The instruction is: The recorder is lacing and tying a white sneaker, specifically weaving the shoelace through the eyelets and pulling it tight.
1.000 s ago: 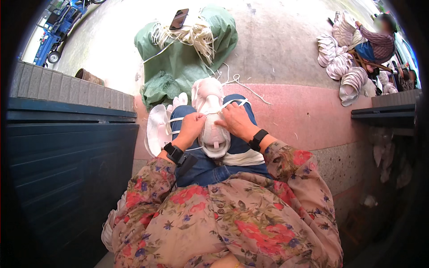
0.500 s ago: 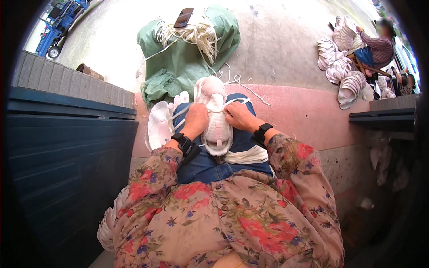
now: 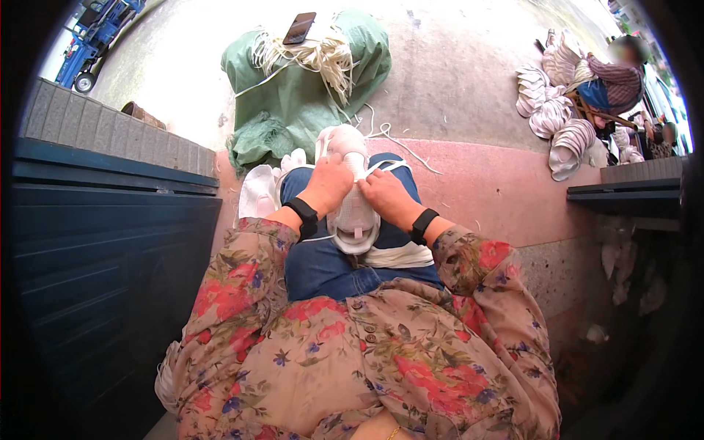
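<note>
A pale pink and white shoe upper [image 3: 353,215] lies lengthwise on my lap between my thighs, its toe pointing away from me. My left hand [image 3: 330,183] is closed over its left side near the lacing, fingertips hidden. On the right edge of the lacing my right hand [image 3: 387,195] pinches a white shoelace [image 3: 389,166], which trails over my right knee. Beneath the heel, a bundle of white laces [image 3: 400,257] rests across my lap. Another pale shoe upper [image 3: 257,192] sits beside my left knee.
Ahead stands a green cloth-covered mound [image 3: 286,95] bearing loose cream laces [image 3: 319,59] and a phone [image 3: 300,28]. Dark blue panels [image 3: 110,264] border my left. At the far right, a person [image 3: 614,82] sits near stacked shoe uppers [image 3: 570,149].
My left hand has moved right and slightly up, over the shoe upper's lacing. My right hand has shifted slightly left and down, closer to the upper.
</note>
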A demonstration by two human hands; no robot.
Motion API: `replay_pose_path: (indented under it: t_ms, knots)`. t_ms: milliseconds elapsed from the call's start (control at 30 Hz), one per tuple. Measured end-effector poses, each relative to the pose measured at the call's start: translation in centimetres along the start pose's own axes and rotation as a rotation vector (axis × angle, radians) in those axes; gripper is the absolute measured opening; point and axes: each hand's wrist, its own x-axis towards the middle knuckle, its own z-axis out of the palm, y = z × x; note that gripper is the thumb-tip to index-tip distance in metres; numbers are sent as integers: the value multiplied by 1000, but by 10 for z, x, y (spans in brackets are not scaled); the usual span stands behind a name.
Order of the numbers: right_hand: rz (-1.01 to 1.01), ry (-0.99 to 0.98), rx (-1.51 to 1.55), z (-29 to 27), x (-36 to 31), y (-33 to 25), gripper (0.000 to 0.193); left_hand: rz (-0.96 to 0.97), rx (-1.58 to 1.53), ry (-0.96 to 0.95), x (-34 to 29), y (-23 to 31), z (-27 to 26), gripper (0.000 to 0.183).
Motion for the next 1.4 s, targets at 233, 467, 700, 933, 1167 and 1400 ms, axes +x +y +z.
replay_pose_path:
  t_ms: [233,467,700,933,1167,1400]
  knots:
    - [-188,-192,-288,-4,15,0,7,-317,-171,277,-26,16,-2,18]
    - [-193,166,348,-27,9,-45,16,-384,-256,1,-38,17,-9,28]
    - [563,-9,595,-11,5,-37,19,-358,-456,-80,-36,7,5,21]
    - [608,-126,380,25,22,-37,20,-272,-547,-219,-29,-12,9,18]
    - [391,-126,117,36,19,-42,13,-347,-776,-212,-29,-15,10,19]
    - [194,-256,200,-9,4,-33,12,-352,-478,251,-49,20,-11,16]
